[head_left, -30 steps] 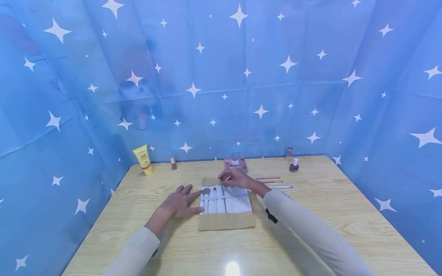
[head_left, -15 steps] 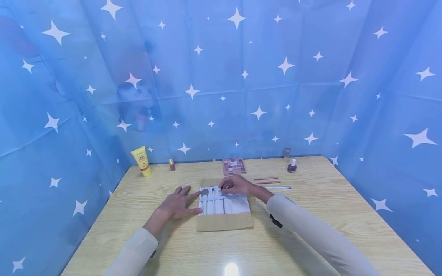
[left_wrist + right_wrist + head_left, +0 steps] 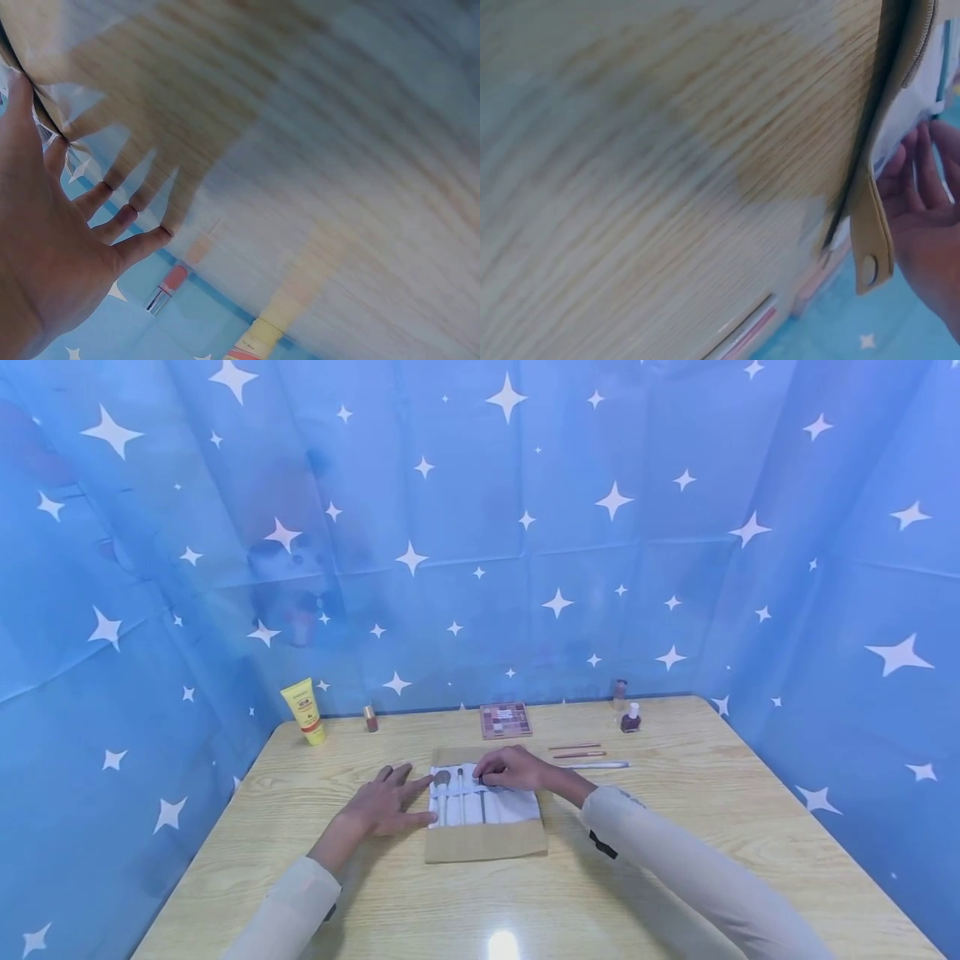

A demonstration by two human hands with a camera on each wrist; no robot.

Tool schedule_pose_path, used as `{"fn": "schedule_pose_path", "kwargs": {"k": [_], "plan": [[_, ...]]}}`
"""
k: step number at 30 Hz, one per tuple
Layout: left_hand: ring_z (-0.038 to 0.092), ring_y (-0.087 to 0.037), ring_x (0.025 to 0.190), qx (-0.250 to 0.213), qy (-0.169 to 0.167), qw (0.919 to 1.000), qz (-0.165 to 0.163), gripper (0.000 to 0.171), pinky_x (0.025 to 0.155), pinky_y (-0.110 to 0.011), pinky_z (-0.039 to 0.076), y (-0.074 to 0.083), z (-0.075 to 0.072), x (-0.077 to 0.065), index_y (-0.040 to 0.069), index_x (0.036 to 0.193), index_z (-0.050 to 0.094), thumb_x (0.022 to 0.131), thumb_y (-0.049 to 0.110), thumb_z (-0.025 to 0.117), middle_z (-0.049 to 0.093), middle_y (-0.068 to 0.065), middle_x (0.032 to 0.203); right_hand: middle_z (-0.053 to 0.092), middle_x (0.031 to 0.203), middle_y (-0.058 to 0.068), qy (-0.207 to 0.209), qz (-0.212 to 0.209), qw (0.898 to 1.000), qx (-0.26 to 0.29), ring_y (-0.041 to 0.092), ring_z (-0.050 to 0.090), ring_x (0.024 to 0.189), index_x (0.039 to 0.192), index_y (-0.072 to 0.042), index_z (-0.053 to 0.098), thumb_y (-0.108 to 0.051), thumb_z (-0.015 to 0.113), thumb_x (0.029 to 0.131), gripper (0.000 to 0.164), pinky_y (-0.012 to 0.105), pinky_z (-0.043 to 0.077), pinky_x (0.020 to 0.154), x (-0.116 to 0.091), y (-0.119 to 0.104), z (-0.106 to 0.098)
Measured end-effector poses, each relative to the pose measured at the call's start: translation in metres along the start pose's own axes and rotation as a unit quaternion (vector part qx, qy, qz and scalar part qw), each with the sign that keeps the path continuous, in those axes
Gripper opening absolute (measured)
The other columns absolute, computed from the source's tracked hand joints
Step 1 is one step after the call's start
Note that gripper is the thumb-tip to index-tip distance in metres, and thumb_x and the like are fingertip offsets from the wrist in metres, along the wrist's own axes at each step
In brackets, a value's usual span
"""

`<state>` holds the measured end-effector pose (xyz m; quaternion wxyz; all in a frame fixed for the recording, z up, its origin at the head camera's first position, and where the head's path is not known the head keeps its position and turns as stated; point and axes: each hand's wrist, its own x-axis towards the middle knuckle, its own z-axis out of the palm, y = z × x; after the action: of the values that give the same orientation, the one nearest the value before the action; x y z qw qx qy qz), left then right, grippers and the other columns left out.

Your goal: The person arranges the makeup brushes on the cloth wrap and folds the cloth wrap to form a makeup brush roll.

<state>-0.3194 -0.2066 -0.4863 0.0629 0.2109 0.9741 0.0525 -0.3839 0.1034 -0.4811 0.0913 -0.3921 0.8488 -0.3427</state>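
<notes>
A tan fabric brush roll (image 3: pixel 486 845) with a white lining lies unfolded on the wooden table. Strapped in its left part are a fluffy makeup brush (image 3: pixel 442 779) and a slimmer makeup brush (image 3: pixel 461 795). My left hand (image 3: pixel 377 806) lies spread on the table, thumb and index finger touching the roll's left edge. Over the middle of the roll, my right hand (image 3: pixel 516 768) pinches the upper end of a thin dark makeup brush (image 3: pixel 483 810), whose handle runs under the strap. In the right wrist view, my right hand (image 3: pixel 922 202) partly hides that brush.
Several slim sticks, including a white one (image 3: pixel 596 765), lie right of the roll. Behind stand an eyeshadow palette (image 3: pixel 506 721), a dark nail polish bottle (image 3: pixel 631 718), a clear pinkish bottle (image 3: pixel 618 695), a small red-brown bottle (image 3: pixel 371 719) and a yellow tube (image 3: pixel 304 712).
My right hand has come down toward the roll, pushing the thin brush further under the strap. My left hand has stayed at the roll's left edge. The head view has shifted slightly.
</notes>
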Motion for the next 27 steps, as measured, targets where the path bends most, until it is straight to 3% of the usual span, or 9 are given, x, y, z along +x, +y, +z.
{"fn": "schedule_pose_path", "kwargs": {"k": [7, 15, 27], "plan": [[0.025, -0.048, 0.152, -0.004, 0.0, 1.0, 0.005, 0.082, 0.111, -0.073, 0.033, 0.002, -0.002, -0.002, 0.035, 0.161, 0.039, 0.093, 0.079, 0.049, 0.027, -0.016, 0.169, 0.078, 0.108, 0.01, -0.013, -0.036, 0.999, -0.024, 0.019, 0.075, 0.102, 0.116, -0.001, 0.075, 0.002, 0.065, 0.1, 0.019, 0.021, 0.057, 0.085, -0.004, -0.003, -0.002], [0.025, -0.048, 0.153, -0.001, 0.0, 1.0, 0.003, 0.082, 0.112, -0.072, 0.033, 0.002, -0.002, -0.003, 0.035, 0.162, 0.038, 0.094, 0.079, 0.049, 0.026, -0.016, 0.169, 0.077, 0.112, 0.014, -0.046, -0.02, 0.999, -0.013, 0.022, 0.074, 0.106, 0.119, 0.003, 0.072, -0.001, 0.062, 0.103, 0.02, 0.022, 0.058, 0.087, -0.012, -0.012, -0.013], [0.027, -0.05, 0.151, -0.002, 0.007, 0.9999, 0.013, 0.082, 0.111, -0.072, 0.034, 0.003, -0.002, -0.003, 0.033, 0.161, 0.039, 0.093, 0.079, 0.048, 0.028, -0.018, 0.168, 0.077, 0.111, 0.014, -0.022, -0.03, 0.999, -0.04, 0.021, 0.074, 0.104, 0.118, 0.004, 0.073, -0.002, 0.063, 0.102, 0.02, 0.025, 0.058, 0.089, -0.034, -0.002, -0.039]]}}
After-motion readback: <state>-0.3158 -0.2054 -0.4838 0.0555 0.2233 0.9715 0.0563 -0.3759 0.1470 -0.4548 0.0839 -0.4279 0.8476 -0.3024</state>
